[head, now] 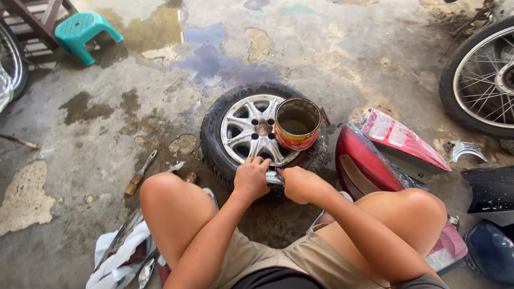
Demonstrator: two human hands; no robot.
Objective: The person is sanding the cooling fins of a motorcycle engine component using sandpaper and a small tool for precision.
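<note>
A small wheel (pixel 251 136) lies flat on the concrete floor (pixel 96 155) in the middle of the view, just beyond the person's bare knees: a black, dusty tyre around a silver spoked alloy rim with a ring of bolt holes and a rusty hub. At its 3 o'clock edge a round tin can (pixel 297 124) with a red and yellow wall rests tilted on the rim, open mouth up, murky inside. At the wheel's 6 o'clock edge both hands meet: the left hand (pixel 251 176) lies curled over the rim, fingers pressed together, and the right hand (pixel 300 184) is closed in a fist around a thin metal piece (pixel 274 179) that pokes out between the two hands; what it is cannot be told. One flat wheel, one can, one teal plastic stool (pixel 85 33) at 11 o'clock, one brush (pixel 140 173) at 8 o'clock, two red body panels (pixel 385 152) at 3 o'clock, two dark panels beyond them at 4 o'clock, one spoked motorcycle wheel (pixel 482 80) at 2 o'clock. White rags (pixel 120 257) lie at 7 o'clock. The floor is grey, cracked and patched, stained with oil and wet puddles toward 12 o'clock.
</note>
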